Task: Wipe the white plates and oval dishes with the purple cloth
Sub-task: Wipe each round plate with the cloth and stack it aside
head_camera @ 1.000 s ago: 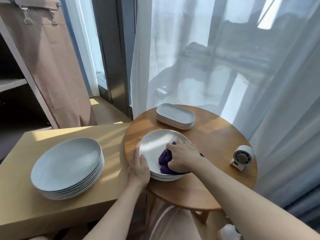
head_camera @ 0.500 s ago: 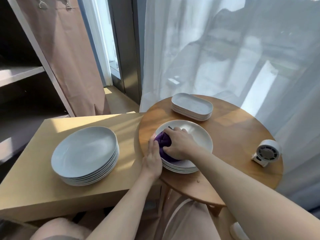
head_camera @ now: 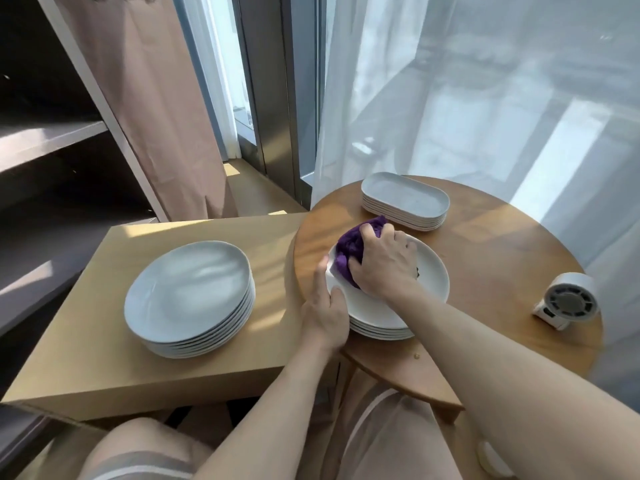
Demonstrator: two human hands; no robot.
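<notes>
Purple cloth (head_camera: 356, 251), bunched into a soft wad, lies on the top plate (head_camera: 427, 275) of a stack on the near-left part of the table (head_camera: 502, 244). The right hand (head_camera: 384, 266) curls its fingers over the wad and presses it onto the plate's far-left rim. The left hand (head_camera: 325, 306) clasps the near-left rim, thumb on top, steadying the stack. The oval dishes (head_camera: 405, 199) are stacked at the table's far side, untouched. A second pile of plates (head_camera: 188, 292) stands off the table to its left, on a box (head_camera: 86, 355). A fan (head_camera: 568, 299) sits at the table's right edge.

The cloth is light and limp, so it likely needs gathering in the palm to wipe firmly. The plates look glazed, slick and breakable. Each is probably best lifted by its rim, thumb above and fingers beneath.
</notes>
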